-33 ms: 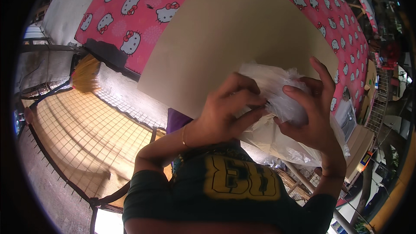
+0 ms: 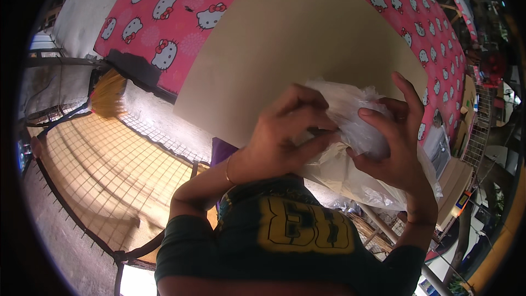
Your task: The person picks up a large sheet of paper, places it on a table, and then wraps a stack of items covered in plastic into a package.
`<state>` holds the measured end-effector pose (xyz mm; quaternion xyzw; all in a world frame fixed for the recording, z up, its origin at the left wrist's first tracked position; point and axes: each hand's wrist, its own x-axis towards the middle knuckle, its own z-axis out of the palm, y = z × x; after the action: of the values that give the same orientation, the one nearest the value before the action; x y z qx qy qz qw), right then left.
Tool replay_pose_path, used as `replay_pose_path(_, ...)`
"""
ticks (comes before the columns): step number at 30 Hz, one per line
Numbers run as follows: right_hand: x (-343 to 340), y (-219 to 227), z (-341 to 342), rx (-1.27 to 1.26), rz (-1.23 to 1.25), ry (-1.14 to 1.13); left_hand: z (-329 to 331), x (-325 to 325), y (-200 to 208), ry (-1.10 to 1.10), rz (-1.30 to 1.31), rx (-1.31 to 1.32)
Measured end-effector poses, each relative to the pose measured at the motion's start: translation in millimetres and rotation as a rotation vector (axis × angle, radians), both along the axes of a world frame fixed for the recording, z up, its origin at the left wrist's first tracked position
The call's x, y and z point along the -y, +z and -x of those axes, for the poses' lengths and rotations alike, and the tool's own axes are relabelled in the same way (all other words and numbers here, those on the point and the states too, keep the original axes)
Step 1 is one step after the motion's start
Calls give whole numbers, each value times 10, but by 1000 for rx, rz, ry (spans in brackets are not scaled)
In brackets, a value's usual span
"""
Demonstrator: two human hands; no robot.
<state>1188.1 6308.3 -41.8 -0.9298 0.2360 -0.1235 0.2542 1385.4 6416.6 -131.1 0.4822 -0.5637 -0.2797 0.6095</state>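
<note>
A crumpled, clear plastic bag (image 2: 368, 131), bunched into a rounded bundle, is between my two hands above the near right part of a brown cardboard sheet (image 2: 263, 60). My right hand (image 2: 395, 151) grips the bundle from its right side with thumb and bent fingers; one finger sticks up, apart from it. On the bundle's left, my left hand (image 2: 290, 131) is pinched, its fingertips at the plastic. Looser, yellowish plastic hangs below the bundle toward my right wrist. Whether anything lies inside the bag I cannot tell.
The cardboard lies on a pink cloth with cartoon cat faces (image 2: 164, 55). To the left, a straw broom (image 2: 108, 96) rests by a wire-mesh panel (image 2: 131, 170). At the right stand a framed picture (image 2: 438, 151) and a cardboard box (image 2: 452, 186).
My left hand has shifted slightly up, its fingers still close to the plastic. My right hand and the bundle look almost unmoved.
</note>
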Motion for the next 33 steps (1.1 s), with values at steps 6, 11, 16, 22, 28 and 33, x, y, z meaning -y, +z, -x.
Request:
replay_pose_path(6,-25,-21,90,-16,2,39,-399,328,187,-230,-1,-33)
replay_pose_path(11,-58,-181,160,236,64,103,-89,542,151,-633,-122,-84)
replay_pose_path(16,-82,-39,86,17,141,58,-130,595,-205,-687,67,-273)
replay_pose_path(22,-73,-154,77,91,37,59,-353,633,-265,-123,-366,-360)
replay_pose_path(28,-41,-197,52,298,54,34,-141,718,479,-307,-96,61)
replay_pose_path(33,4,-118,16,199,107,69,-677,957,391,-67,-291,-254)
